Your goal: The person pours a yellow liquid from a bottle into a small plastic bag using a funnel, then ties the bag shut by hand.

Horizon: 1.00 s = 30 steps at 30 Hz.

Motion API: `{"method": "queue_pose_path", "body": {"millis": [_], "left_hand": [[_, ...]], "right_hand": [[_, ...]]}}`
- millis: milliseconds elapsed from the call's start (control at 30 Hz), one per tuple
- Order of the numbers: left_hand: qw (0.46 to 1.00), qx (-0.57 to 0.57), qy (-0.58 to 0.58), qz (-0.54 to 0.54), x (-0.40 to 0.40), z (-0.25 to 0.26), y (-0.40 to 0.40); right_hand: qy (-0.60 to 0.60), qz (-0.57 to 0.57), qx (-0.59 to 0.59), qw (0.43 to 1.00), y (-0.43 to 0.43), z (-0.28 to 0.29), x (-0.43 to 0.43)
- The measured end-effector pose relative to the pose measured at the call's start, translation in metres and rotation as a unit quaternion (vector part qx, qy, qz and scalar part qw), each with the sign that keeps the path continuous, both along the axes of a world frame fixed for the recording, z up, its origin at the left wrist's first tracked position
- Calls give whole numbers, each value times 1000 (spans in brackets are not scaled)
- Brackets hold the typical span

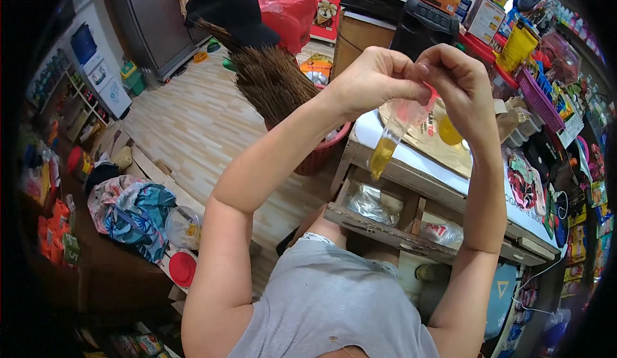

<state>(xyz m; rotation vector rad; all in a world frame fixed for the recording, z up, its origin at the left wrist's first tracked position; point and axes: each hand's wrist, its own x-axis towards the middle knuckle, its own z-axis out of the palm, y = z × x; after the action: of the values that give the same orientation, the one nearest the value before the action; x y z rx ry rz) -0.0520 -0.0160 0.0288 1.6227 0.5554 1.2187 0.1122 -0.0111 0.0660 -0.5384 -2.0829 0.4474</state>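
Note:
My left hand [381, 81] and my right hand [453, 81] meet fingertip to fingertip above the table. Between them they pinch the top of a narrow clear plastic bag [385, 151], which hangs tilted with yellow liquid in its lower end. Something pinkish-red [430, 94] shows at the fingertips; its form is partly hidden by them. Below lies a brown paper bag [417, 138] bearing print, with a round yellow item [449, 130] on it, partly covered by my right hand. An open wooden drawer [371, 225] under the tabletop holds clear plastic bags [373, 203].
A broom of stiff brown bristles [270, 81] stands in a red basket [318, 158] with a black cap [231, 13] on it. Packed goods crowd the right side, near a purple basket [540, 98]. On the left bench lie cloth [140, 213], a clear tub [183, 227] and a red lid [182, 269].

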Motion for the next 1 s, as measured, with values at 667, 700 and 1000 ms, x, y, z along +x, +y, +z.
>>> {"method": "queue_pose_path", "body": {"millis": [667,700,1000], "left_hand": [[996,-56,-20,-59,-25,-24,-29],[996,-56,-20,-61,-25,-24,-29],[998,-29,-41,-22,-32,-31,-27]], "right_hand": [[-13,27,-42,999,-29,-15,-16],[-16,25,-48,998,-30,-15,-16],[44,116,-147,981,-28,-22,-20]]}}
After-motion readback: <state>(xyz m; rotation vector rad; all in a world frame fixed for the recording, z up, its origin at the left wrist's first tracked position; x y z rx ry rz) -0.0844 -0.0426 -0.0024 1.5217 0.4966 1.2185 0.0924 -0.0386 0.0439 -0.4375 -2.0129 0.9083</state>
